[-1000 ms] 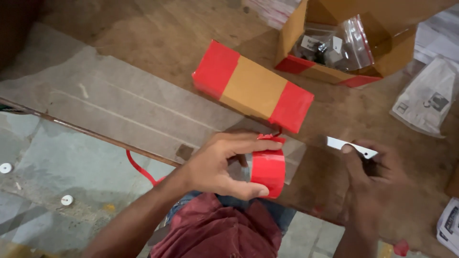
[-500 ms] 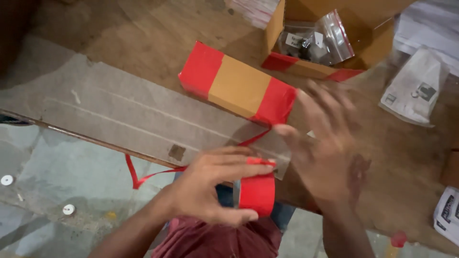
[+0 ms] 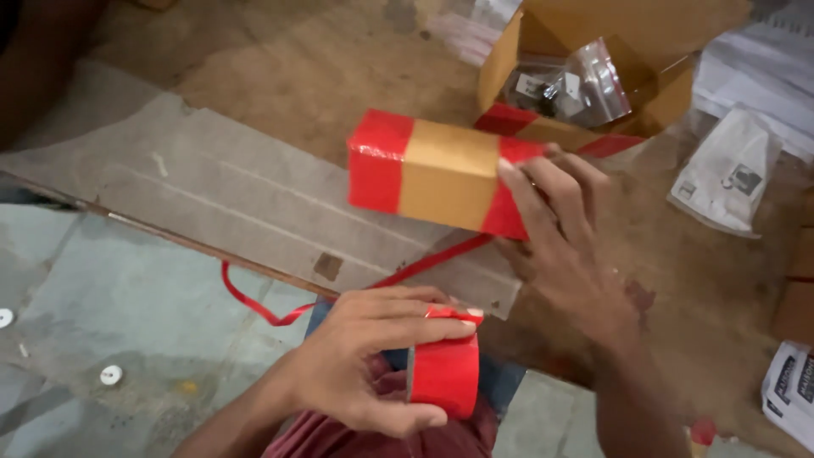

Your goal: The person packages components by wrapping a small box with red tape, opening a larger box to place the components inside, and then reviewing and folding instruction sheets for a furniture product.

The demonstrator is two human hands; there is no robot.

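Observation:
My left hand (image 3: 365, 365) grips a roll of red tape (image 3: 445, 373) near my lap, thumb under it and fingers over the top. A red strip of tape (image 3: 424, 265) runs from near the roll up to a brown cardboard box with red taped ends (image 3: 432, 170). That box lies tilted on a grey cardboard sheet (image 3: 212, 203). My right hand (image 3: 564, 246) rests on the box's right red end, fingers spread over it.
An open cardboard box (image 3: 593, 76) holding clear plastic bags of small parts stands at the back right. White packets lie at the right (image 3: 729, 174) and lower right (image 3: 793, 390). A loose red strip (image 3: 254, 301) curls over the grey floor.
My right hand has moved up from beside the roll and now lies on the box's right end. The left hand keeps its hold on the tape roll.

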